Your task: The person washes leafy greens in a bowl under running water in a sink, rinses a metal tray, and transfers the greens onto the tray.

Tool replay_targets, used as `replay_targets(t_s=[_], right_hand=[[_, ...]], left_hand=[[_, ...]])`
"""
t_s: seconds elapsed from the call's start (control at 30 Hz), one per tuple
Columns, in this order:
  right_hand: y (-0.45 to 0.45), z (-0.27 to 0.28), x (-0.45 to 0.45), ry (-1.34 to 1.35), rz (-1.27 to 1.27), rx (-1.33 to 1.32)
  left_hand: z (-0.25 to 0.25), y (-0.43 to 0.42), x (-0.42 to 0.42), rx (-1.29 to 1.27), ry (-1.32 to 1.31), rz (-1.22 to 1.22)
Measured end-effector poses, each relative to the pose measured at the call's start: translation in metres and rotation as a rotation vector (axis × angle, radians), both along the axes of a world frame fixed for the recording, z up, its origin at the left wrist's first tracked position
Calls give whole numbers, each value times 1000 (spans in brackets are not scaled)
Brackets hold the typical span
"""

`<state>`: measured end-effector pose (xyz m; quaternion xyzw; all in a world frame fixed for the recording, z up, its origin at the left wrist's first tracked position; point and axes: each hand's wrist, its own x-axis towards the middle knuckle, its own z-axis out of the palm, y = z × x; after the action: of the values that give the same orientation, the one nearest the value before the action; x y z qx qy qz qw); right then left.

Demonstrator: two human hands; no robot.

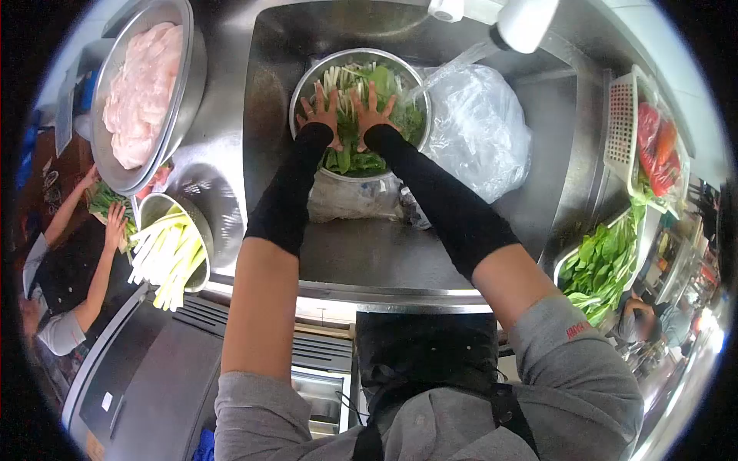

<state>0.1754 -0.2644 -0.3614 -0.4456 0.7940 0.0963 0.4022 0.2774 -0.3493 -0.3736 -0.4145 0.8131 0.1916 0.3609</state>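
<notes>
Both hands are pressed on leafy greens in a round metal bowl, which stands in the far middle of the sink. The left hand and right hand lie side by side, fingers spread and grasping nothing, backs turned up. The undersides of the palms are hidden, and so is the bowl's bottom; the hands and forearms cover part of the leaves. A stream of water slants from the tap toward the bowl's right side; the tap's far end is cut off.

Right of the bowl sits a crumpled clear bag, its contents hard to make out. More plastic shows at the bowl's near side, partly covered by the right black sleeve.

The sink is grey metal, dull and wet-looking. On the left, a basin holds pale raw meat, with cut stalks in a container nearer. On the right are a white basket and, nearer, more leaves. At far left, a co-worker's hands touch greens. The room's right edge is blurred and bent, the corners black.
</notes>
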Motion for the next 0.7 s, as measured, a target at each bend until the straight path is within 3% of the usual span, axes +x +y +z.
replay_targets(t_s=[0.1, 0.17, 0.23, 0.3, 0.37, 0.4, 0.43, 0.5, 0.53, 0.6, 0.7], right_hand=[[-1, -81, 4, 305, 486, -61], [-5, -164, 0, 194, 285, -204], [-7, -183, -2, 59, 130, -246], [-4, -159, -4, -3, 105, -161], [0, -80, 1, 123, 275, -35], [8, -60, 10, 188, 277, -29], [16, -40, 18, 253, 279, -21], [31, -73, 34, 240, 98, -102], [37, -92, 39, 207, 41, -114], [38, -131, 33, 38, 39, -27], [32, -82, 4, -161, 254, 91]], left_hand=[[-40, 17, -7, -62, -73, -258], [-123, 13, -7, -106, 36, -38], [-101, 19, -15, 131, -25, 185], [-109, 27, 2, 53, 52, 66], [-56, 18, -2, 229, 88, 58], [-41, 21, -1, 54, 44, -53], [-34, 20, 0, 83, 62, 10], [-52, 16, 10, 145, 100, 138], [-79, 21, 15, 55, 71, 36], [-78, 17, 7, 131, 57, 93], [-60, 33, -2, 247, -32, 44]])
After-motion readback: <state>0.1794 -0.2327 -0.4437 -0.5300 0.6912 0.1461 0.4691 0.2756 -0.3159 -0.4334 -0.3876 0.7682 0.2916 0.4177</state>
